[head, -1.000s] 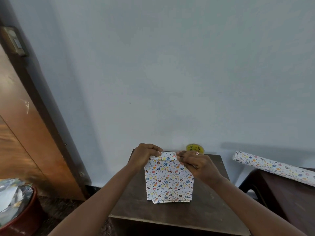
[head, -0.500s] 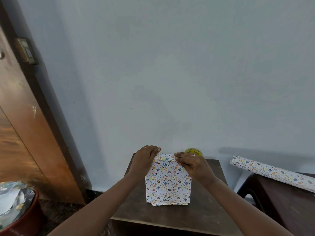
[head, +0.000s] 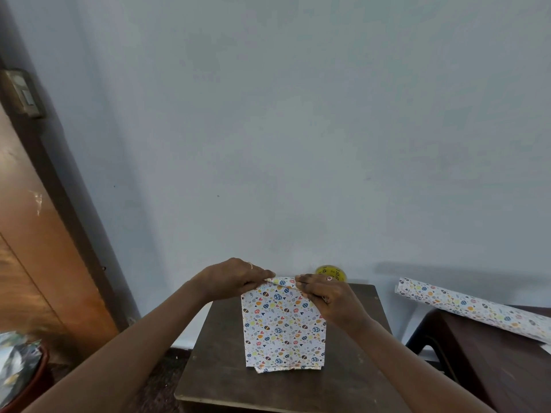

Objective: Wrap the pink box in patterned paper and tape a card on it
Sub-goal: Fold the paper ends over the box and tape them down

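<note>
Head view: The wrapped box (head: 283,329) lay flat on the middle of a dark table (head: 351,383), fully covered in patterned paper. The left hand (head: 235,278) and right hand (head: 328,296) each pinched the folded flap (head: 283,282) at its far end, fingers curled. A yellow tape roll (head: 331,272) sat just behind the right hand. A paper roll (head: 471,308) lay on a second table (head: 492,371) to the right.
</note>
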